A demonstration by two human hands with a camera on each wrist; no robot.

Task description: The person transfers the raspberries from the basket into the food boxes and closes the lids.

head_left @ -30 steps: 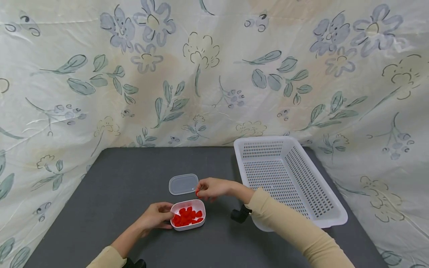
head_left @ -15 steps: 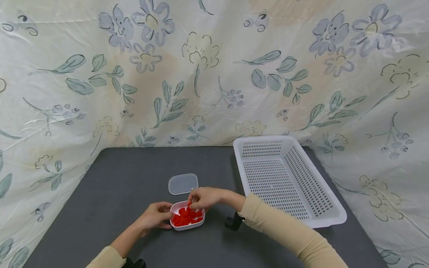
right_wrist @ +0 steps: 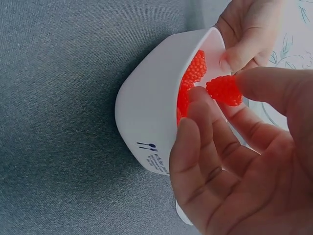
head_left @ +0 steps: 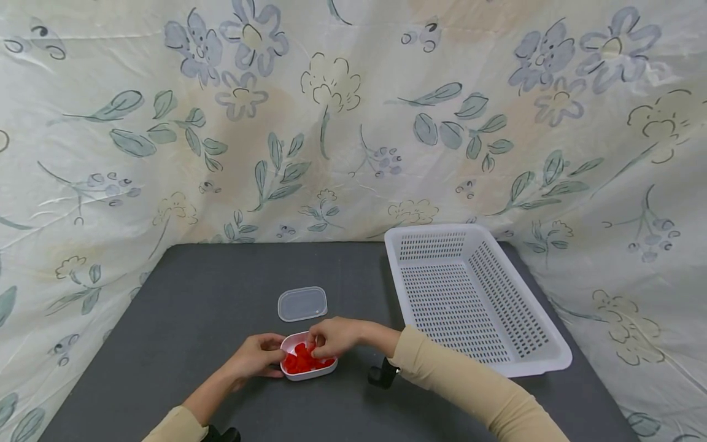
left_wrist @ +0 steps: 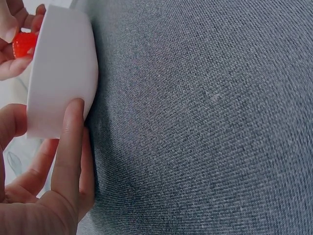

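Red, bumpy little berry piece (right_wrist: 224,90) looks soft and squashy, so it probably wants a light pinch by its sides rather than a squeeze. It sits between the fingertips of the right hand (head_left: 331,336), just over the small white tub (head_left: 307,363) full of the same red pieces (head_left: 301,361). Tub looks light and likely to slide, so the left hand (head_left: 255,356) grips its near end on the grey worktop (head_left: 193,307).

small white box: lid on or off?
Off. The clear lid lies flat on the table behind the white box, whose red pieces show uncovered.
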